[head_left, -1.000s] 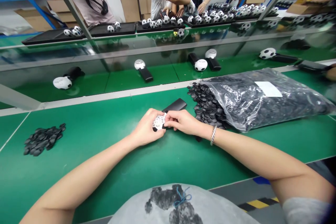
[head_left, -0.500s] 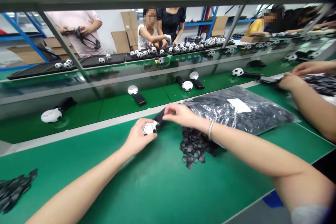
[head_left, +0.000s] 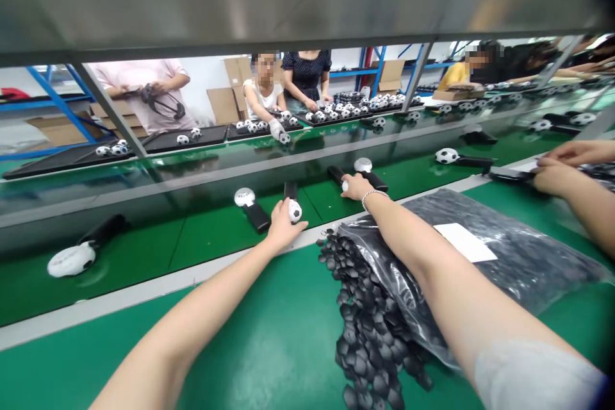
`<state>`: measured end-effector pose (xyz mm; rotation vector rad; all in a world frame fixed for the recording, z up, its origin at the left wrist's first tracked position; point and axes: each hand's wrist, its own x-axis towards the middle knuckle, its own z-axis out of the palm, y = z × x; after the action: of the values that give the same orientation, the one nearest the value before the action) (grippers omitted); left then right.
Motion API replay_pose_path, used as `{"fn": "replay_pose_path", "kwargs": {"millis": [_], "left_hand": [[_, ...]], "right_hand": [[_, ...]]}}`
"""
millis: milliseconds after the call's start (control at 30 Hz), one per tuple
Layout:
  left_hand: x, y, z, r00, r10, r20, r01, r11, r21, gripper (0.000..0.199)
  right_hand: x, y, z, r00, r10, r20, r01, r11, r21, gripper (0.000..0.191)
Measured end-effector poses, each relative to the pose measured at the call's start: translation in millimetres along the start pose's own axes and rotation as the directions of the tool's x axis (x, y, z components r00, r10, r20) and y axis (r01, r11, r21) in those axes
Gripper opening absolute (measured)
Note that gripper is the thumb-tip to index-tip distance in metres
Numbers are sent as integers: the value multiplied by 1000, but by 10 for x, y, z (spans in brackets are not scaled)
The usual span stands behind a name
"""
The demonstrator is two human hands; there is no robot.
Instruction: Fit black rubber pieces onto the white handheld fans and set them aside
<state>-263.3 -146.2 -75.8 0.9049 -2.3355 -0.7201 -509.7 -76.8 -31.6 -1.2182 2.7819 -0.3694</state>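
Over the green belt, my left hand is closed round the soccer-ball head of a black-handled piece, whose handle points away from me. My right hand reaches to the belt and closes on the ball end of another piece; the hand covers most of its ball. Just beyond lies a third piece with a white round head. Left of my left hand rests a piece with a white printed head.
A pile of small black parts and a clear bag of black parts lie on the near green table. A co-worker's hands work at the right. Across the belt, people stand behind black trays of balls.
My left hand has carried its ball piece from above the table to the belt. My right hand has left that piece's handle and taken hold of another piece. The view has shifted.
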Motion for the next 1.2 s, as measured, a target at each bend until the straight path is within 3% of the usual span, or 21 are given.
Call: {"fn": "replay_pose_path", "kwargs": {"millis": [100,200,233,267,333,433,500,533,600,667,733,833,967,1067,1200], "left_hand": [[-396,45,-336,986,162,27,-163,983,80,74],[-848,251,-785,922,387,-10,-375,900,223,70],[-982,343,-920,898,440,-13,-419,862,287,68],[-1102,434,-1036,872,490,3,-461,818,343,67],[-1301,586,-1203,845,534,47,-497,748,440,61],[-1555,661,-1303,842,485,238,-536,702,469,55],[-1723,606,-1314,819,390,421,-560,702,440,53],[-1804,557,-1315,810,334,483,-554,707,440,51],[-1945,439,-1320,828,226,514,-498,717,487,47],[-2047,320,-1334,878,143,457,-408,724,556,44],[-2106,227,-1345,913,57,404,-307,748,589,45],[-2142,159,-1333,922,-35,386,-205,801,563,48],[-2153,168,-1303,923,5,385,-228,812,538,41],[-2143,174,-1348,914,-20,406,-192,858,476,38],[-2118,137,-1457,859,-101,501,-22,972,234,43]], "right_hand": [[-106,-82,-125,999,-22,-26,23,999,41,52],[-563,-214,-342,984,-176,-41,179,978,109,49],[-800,-268,-414,935,-333,-124,349,926,144,49],[-1067,-328,-480,852,-487,-192,517,839,169,47],[-1643,-466,-579,673,-711,-205,738,626,252,45],[-2406,-642,-598,444,-892,-84,835,378,399,41],[-2722,-659,-522,406,-914,-5,804,355,478,50],[-2810,-627,-470,423,-906,21,783,377,495,57],[-2867,-494,-362,534,-844,43,738,490,464,54],[-2834,-318,-262,662,-746,72,684,641,347,31],[-2790,-168,-166,718,-678,157,655,735,175,20],[-2778,-83,-27,710,-664,235,686,727,-20,20],[-2803,-185,79,643,-725,246,763,633,-129,20],[-2792,-267,77,638,-728,253,769,621,-153,18],[-2767,-275,42,647,-717,259,755,650,-84,19]]}}
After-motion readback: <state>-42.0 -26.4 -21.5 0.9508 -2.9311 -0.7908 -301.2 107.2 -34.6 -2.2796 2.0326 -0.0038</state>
